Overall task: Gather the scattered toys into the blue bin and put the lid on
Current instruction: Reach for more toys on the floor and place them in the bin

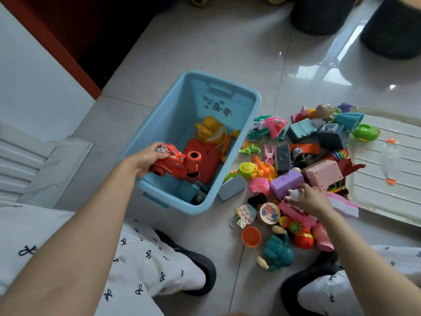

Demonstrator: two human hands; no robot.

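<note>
Gripping a red toy truck in my left hand over the blue bin, my right hand pinches a small white piece from the toy pile beside the bin. A careless drop could bounce the truck out. The white lid beyond the pile is cut off; the white piece is unclear.

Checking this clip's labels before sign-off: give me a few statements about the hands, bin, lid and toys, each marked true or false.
1. The left hand holds a red toy car over the blue bin. True.
2. The bin is empty. False: a yellow toy and others lie inside.
3. The white lid is on the bin. False: it lies on the floor, right of the toy pile.
4. The right hand reaches into the toy pile. True.
</note>
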